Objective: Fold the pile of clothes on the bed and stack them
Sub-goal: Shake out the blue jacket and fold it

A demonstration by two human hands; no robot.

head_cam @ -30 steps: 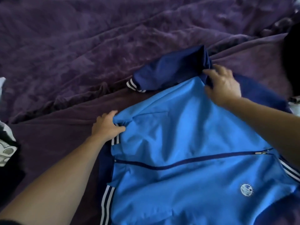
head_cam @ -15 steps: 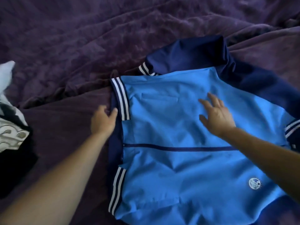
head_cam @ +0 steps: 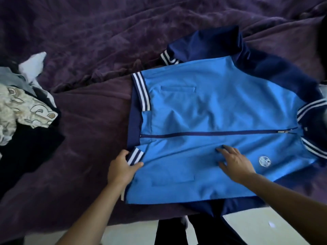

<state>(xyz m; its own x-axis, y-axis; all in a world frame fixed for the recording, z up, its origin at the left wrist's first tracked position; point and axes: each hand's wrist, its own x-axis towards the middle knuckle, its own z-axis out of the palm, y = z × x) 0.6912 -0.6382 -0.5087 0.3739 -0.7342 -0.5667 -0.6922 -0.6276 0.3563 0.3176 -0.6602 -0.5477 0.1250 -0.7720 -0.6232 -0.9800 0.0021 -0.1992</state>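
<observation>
The jacket (head_cam: 212, 110) lies front up on the bed (head_cam: 85, 156), close to its near edge; its body is light blue, its sleeves and trim navy; the zip (head_cam: 212, 134) is done up and runs side to side across the view, with the striped collar (head_cam: 311, 110) at the right end and the striped hem band (head_cam: 141, 91) at the left. One navy sleeve (head_cam: 208, 45) is bent across the far side of the jacket, its striped cuff just beyond the blue body; a round white badge (head_cam: 264, 161) sits on the near half of the chest.

The left hand (head_cam: 123, 167) pinches the near left corner of the hem, thumb on top of the stripes and the other fingers (head_cam: 123, 152) curled round the edge; the right hand (head_cam: 236, 162) rests flat on the near half of the front, between the zip and the badge, its fingers (head_cam: 227, 148) straight and spread, holding nothing.

A crumpled purple blanket (head_cam: 88, 32) covers the bed beyond and to the left of the jacket. Well apart to the left lies the pile of clothes (head_cam: 30, 106), unfolded: a patterned cream piece over dark cloth, with white and grey pieces behind it. Below the near edge shows pale floor (head_cam: 256, 230) and the person's dark trousers (head_cam: 169, 232).
</observation>
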